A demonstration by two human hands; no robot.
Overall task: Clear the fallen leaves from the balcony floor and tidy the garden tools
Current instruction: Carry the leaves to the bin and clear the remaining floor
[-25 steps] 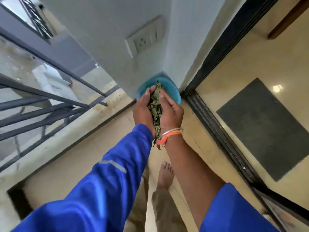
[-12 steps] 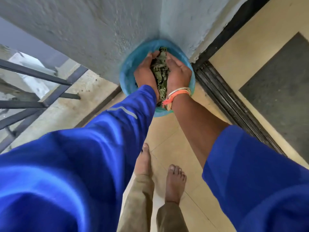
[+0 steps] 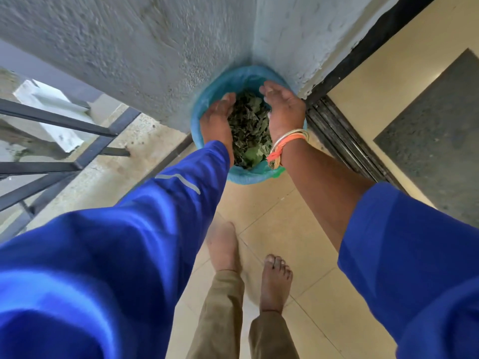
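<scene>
Head view: a blue-lined bin (image 3: 207,99) stands in the corner where two rough grey walls (image 3: 129,47) meet, at about 12 o'clock from the person's bare feet (image 3: 274,281). The fallen leaves (image 3: 248,125), dark green and crumpled, lie as a loose heap inside the bin and fill most of its mouth.

Both arms reach over the bin. The left grip (image 3: 217,117), a bare hand, is at the 9 o'clock side of the bin's mouth with its palm turned inward and its fingers fairly straight. It holds nothing. The right grip (image 3: 285,110) is at the 3 o'clock side, palm also turned inward, fingers relaxed and slightly bent, and it too holds nothing. The two palms face each other with the heap of leaves between and below them. Whether the lower edges of the hands touch the leaves is hard to tell, as the picture is somewhat blurred there.

The right wrist wears a metal bangle and an orange band (image 3: 287,138). The left arm has a blue sleeve (image 3: 129,242) down to the wrist, while the right blue sleeve (image 3: 414,242) ends above the bare forearm.

The balcony floor (image 3: 298,242) is of pale beige tiles. A dark metal railing (image 3: 51,125) runs at 9 o'clock. At 3 o'clock a sliding-door track (image 3: 344,141) borders the floor just beside the bin, and beyond it a dark grey doormat (image 3: 435,141) lies on the indoor floor.
</scene>
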